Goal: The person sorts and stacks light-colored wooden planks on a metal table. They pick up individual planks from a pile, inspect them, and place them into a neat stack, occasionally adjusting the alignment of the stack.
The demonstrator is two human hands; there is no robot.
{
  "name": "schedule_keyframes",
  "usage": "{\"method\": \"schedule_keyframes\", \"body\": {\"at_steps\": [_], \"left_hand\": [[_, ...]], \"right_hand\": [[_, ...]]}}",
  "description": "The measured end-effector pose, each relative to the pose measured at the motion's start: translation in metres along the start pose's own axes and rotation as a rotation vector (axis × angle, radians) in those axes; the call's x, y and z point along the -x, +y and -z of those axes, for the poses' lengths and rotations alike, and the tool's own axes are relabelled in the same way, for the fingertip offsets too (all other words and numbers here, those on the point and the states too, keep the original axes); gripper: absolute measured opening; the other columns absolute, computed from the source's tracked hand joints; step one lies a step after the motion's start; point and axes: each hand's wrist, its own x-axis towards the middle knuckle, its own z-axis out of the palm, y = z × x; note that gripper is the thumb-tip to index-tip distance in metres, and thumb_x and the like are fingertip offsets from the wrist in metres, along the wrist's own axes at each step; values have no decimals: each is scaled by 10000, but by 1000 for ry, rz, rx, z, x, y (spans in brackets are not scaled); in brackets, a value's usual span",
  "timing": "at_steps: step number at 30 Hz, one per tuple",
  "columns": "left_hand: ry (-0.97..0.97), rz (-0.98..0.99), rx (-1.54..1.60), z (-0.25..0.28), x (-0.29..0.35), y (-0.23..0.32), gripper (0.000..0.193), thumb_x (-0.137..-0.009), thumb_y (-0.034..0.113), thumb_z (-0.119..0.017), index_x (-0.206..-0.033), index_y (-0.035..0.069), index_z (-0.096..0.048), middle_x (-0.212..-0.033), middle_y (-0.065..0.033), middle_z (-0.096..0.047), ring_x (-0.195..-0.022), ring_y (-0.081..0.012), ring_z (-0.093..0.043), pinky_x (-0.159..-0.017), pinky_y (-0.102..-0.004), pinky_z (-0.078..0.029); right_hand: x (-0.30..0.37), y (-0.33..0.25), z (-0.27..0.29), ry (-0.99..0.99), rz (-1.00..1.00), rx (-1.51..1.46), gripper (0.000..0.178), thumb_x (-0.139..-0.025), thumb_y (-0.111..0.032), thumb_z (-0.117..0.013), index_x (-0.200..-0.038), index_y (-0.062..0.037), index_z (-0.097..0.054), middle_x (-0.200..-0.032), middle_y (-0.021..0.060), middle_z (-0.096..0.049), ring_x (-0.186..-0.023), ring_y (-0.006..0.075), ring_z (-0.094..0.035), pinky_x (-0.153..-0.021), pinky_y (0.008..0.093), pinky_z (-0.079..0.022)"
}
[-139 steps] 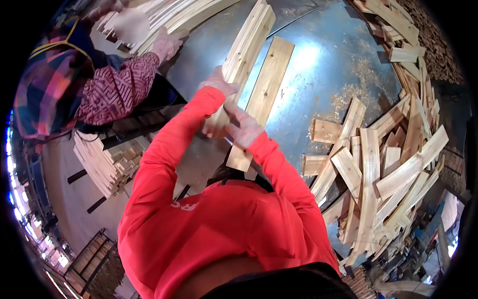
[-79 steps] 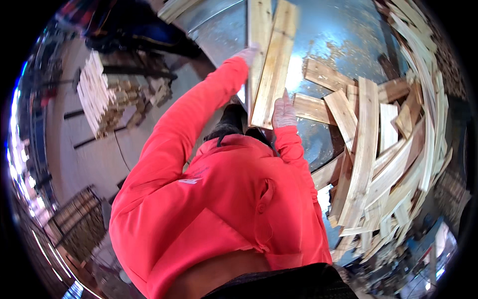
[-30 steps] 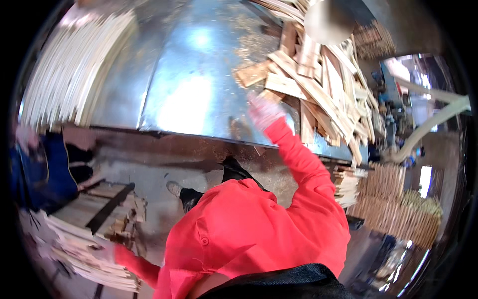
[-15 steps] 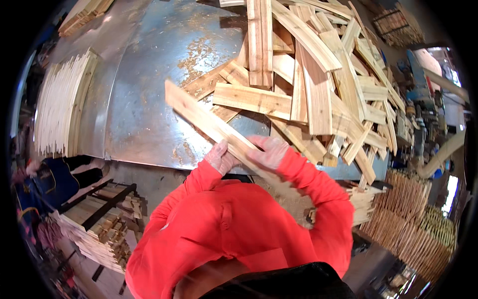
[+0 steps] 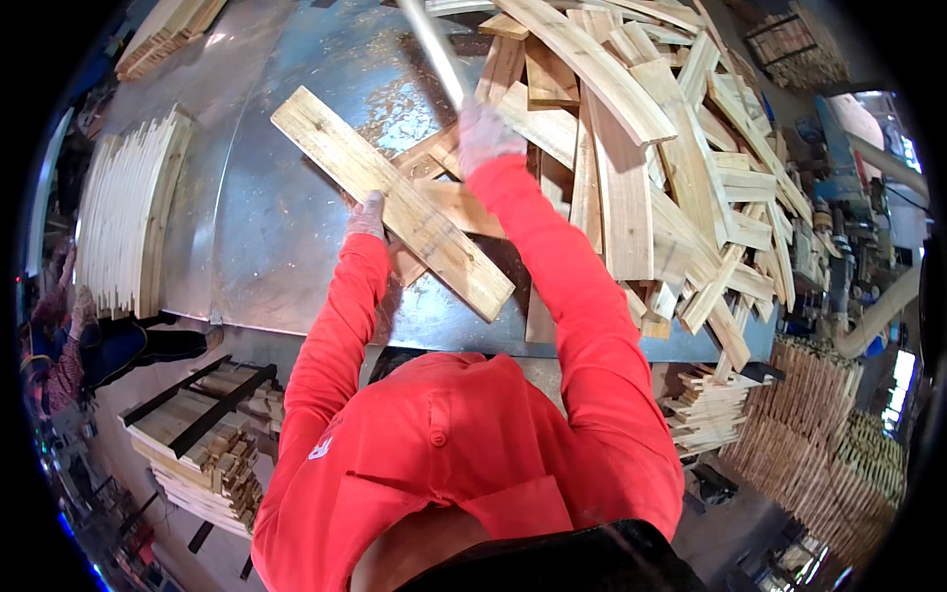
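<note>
Gripped one board point(image 5: 393, 202) mid-length at its left long side with the left hand point(image 5: 366, 215), the nearer. Slanted far-left from just inside the tabletop's point(image 5: 286, 261) near edge. Clasped a pale, blurred strip point(image 5: 431, 47) in the right hand point(image 5: 484, 135), beyond the board, pointed toward the far edge.

From my remote view I made out one patch of lettering: a short white print point(image 5: 321, 448) on the red top point(image 5: 493, 424), on the left side of the chest, near the sleeve point(image 5: 340, 326). It sat tilted where the cloth curved away, so I saw only a fragment and could not read a whole word. I could read nothing else.
</note>
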Motion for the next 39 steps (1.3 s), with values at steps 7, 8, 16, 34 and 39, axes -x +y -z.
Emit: {"method": "schedule_keyframes", "body": {"at_steps": [7,8,16,34,39], "left_hand": [[-44,84,490,-33,19,-16,961,-813,838,-219,-1430,118,-369,-1455,-128,-411,-1299,-347,-422,-1090,-489,-352],[21,24,474,-27,16,-22,988,-792,858,-223,-1436,123,-368,-1454,-130,-412,-1302,-348,-417,-1096,-487,-342],[-169,111,442,0,15,-19,624,-898,388,-478,-1419,64,-365,-1418,-201,-432,-1275,-402,-433,-1082,-529,-336],[-180,231,688,30,17,-61,473,-982,274,-455,-1342,-31,-418,-1323,-255,-519,-1194,-434,-515,-1001,-587,-422],[37,-38,464,65,23,-41,359,-929,149,-561,-1245,-8,-491,-1148,-210,-607,-1043,-380,-601,-931,-529,-492]], "right_hand": [[130,-39,-11,-380,403,64,327,-923,-249,-448,-1149,-34,-547,-1069,219,-617,-951,373,-634,-775,462,-525],[135,-42,-18,-461,398,66,340,-913,-263,-466,-1151,-36,-554,-1078,212,-616,-959,375,-631,-789,461,-521],[88,112,53,206,-679,528,1014,-683,-525,-737,-1464,-70,-276,-1460,260,-335,-1298,422,-405,-1037,485,-382],[170,-8,-1,-326,171,-24,974,-650,-383,-767,-1453,-76,-309,-1376,240,-438,-1234,379,-474,-1034,437,-402],[145,-5,-51,-113,221,25,988,-651,-441,-757,-1452,-69,-314,-1381,241,-437,-1253,399,-443,-1069,455,-356]]}}
